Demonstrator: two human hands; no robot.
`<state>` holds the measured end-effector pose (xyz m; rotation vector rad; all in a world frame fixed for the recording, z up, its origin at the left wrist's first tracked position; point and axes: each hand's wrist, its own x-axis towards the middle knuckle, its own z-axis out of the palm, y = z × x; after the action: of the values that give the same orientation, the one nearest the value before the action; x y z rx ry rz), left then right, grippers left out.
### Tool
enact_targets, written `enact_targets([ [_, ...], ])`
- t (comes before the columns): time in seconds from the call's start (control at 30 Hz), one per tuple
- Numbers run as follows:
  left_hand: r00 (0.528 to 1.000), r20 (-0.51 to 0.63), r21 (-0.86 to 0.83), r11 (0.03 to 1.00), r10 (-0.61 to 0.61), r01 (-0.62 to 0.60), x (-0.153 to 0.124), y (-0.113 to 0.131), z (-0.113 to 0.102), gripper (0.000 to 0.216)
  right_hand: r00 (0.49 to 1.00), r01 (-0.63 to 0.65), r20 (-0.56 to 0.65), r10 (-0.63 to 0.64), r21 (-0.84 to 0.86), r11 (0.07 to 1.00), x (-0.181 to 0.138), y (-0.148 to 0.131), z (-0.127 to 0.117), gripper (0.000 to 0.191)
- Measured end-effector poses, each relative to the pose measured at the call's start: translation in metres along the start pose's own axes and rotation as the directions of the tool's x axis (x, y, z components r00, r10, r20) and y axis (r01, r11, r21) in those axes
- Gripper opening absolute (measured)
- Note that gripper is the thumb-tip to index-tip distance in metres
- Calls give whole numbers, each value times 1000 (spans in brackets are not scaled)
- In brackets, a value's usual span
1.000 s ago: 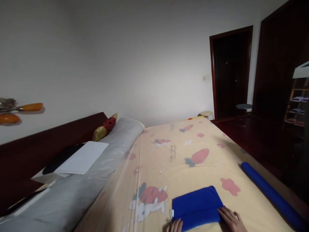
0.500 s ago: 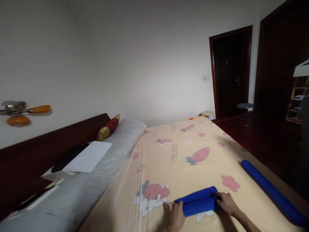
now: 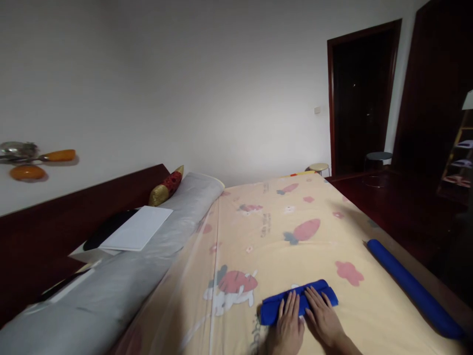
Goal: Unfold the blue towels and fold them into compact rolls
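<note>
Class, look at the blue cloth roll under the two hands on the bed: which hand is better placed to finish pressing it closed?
Probably the right hand: it lies flat across the middle of the blue cloth roll, while the left hand reaches it only with its fingertips, toward the left end.

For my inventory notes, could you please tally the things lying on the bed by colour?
Blue: 2, the rolled cloth under both hands and the long roll by the bed's edge.
White: 1, the flat board.
Red and gold: 1, the cushion.
Total: 4.
</note>
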<state>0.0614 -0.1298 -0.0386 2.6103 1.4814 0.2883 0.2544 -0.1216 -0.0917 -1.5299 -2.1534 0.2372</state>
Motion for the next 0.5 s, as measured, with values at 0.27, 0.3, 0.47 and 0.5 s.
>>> enact_targets([
  [0.27,966,-36,62,964,-257,259,-31,-38,22,67,998,-37,-47,37,3,999,-20,40,-8,60],
  [0.3,965,-27,55,963,-263,264,-30,-40,24,68,997,-57,-43,57,14,998,-20,40,-7,60],
  [0.47,968,17,2,968,-250,250,-17,-44,23,77,999,-50,-1,50,93,994,-12,43,0,65],
  [0.5,971,24,-1,971,-238,238,-15,-46,23,77,999,-32,-13,34,100,995,-12,47,2,67],
])
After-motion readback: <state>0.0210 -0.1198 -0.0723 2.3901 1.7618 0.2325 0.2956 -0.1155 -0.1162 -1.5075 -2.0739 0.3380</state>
